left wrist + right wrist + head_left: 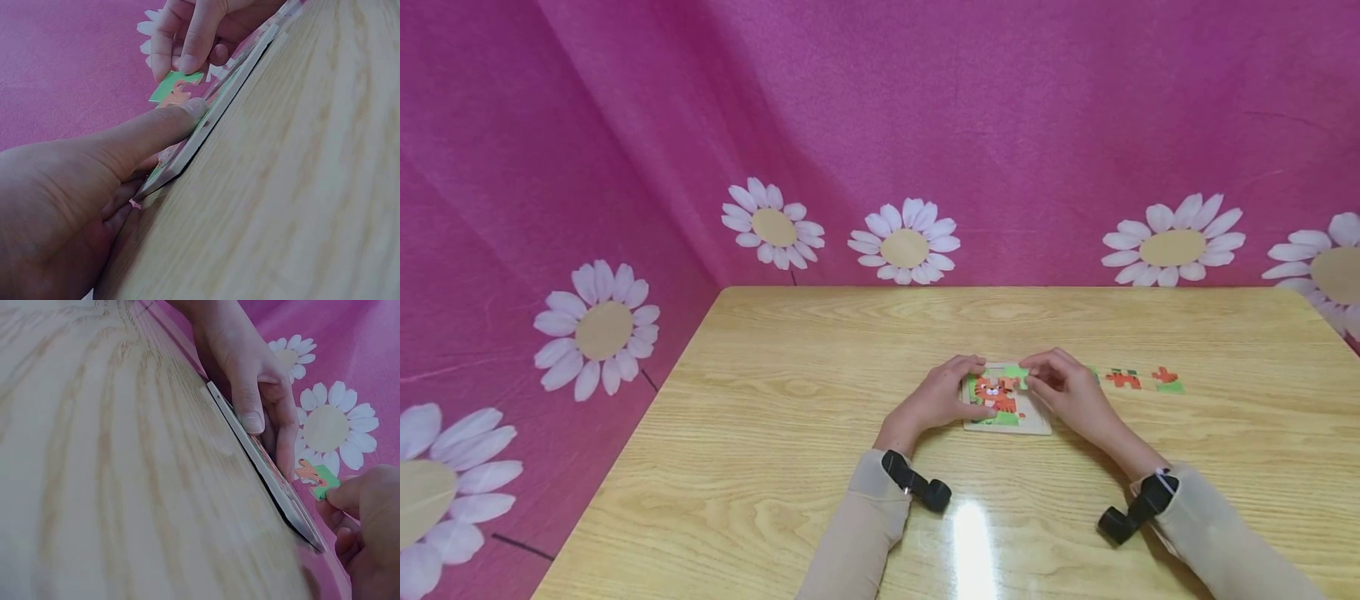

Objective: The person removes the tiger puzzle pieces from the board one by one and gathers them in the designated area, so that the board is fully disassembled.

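Note:
A square jigsaw puzzle board (1034,422) with a pale rim lies on the table, showing an orange tiger on green; bare board shows on its right side. My left hand (934,400) grips the board from the left, thumb (181,119) over its face and fingers along its far left side. Between thumb and fingertips, my right hand (1078,402) pinches a green and orange puzzle piece (325,480). This piece is raised and tilted above the board's upper part. The left wrist view shows the same puzzle piece (164,87) just beyond my left thumb.
To the right of the board lie loose puzzle pieces: an orange one (1123,380), an orange and green one (1167,380), and a green bit partly behind my right hand. The wooden table (760,467) meets a pink daisy-patterned cloth (1000,125) at its back and left.

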The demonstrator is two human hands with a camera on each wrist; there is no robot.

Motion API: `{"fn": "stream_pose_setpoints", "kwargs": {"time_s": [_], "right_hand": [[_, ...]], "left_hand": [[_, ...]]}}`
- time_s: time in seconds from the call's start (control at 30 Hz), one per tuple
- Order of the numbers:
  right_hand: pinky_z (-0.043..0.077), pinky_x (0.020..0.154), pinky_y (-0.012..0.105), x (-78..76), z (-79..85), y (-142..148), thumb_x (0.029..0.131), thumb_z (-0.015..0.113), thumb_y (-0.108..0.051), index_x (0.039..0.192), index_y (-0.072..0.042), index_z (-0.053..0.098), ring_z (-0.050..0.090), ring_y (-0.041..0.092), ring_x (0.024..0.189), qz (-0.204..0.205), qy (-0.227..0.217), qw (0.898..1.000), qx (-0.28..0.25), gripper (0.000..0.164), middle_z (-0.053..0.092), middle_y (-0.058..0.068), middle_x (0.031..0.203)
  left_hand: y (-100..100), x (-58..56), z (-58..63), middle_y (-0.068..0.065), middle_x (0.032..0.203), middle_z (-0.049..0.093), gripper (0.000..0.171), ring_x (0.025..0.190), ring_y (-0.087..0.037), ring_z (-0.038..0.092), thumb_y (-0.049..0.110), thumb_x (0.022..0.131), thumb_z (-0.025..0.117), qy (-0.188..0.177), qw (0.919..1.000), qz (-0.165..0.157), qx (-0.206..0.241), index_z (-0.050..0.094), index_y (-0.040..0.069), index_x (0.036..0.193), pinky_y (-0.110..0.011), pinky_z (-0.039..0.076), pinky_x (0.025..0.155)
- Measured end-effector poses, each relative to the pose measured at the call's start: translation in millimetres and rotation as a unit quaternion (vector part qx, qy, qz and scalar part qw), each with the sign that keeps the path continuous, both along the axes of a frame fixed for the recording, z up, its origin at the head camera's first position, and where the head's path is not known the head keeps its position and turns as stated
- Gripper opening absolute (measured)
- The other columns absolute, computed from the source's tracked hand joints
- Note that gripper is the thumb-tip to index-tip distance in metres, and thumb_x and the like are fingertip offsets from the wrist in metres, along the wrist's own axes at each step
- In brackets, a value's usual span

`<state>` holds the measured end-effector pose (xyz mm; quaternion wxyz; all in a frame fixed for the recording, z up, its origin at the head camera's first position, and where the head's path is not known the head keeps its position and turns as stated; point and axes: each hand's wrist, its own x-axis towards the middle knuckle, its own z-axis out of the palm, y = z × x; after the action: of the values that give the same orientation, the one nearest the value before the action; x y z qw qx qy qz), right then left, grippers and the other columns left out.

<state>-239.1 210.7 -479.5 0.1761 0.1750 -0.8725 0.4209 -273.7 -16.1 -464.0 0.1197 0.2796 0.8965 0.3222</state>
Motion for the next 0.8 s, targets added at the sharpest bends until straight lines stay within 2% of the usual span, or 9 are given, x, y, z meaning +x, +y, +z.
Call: {"fn": "stream_pose_setpoints", "kwargs": {"time_s": [0.53,0.8], "right_hand": [[0.042,0.058,0.012,9.5,-0.3,14.2,0.087,0.067,0.005,0.108,-0.003,0.068,0.047,-0.002,0.071,-0.015,-0.005,1.0,0.01,0.022,0.057,0.003,0.085],[0.042,0.059,0.011,15.2,-1.9,23.5,0.086,0.067,0.006,0.108,-0.002,0.067,0.046,-0.004,0.072,-0.019,0.006,1.0,0.017,0.023,0.058,0.002,0.086]], "left_hand": [[-0.8,-0.4,-0.5,0.001,0.155,0.041,0.069,0.146,-0.019,0.035,0.038,0.082,0.078,-0.001,1.0,-0.002,0.009,0.051,0.013,0.14,-0.036,0.031,0.122],[-1.1,-0.2,-1.2,0.001,0.156,0.04,0.07,0.147,-0.019,0.034,0.038,0.082,0.078,0.006,0.9999,-0.007,0.006,0.05,0.012,0.141,-0.036,0.031,0.122]]}}
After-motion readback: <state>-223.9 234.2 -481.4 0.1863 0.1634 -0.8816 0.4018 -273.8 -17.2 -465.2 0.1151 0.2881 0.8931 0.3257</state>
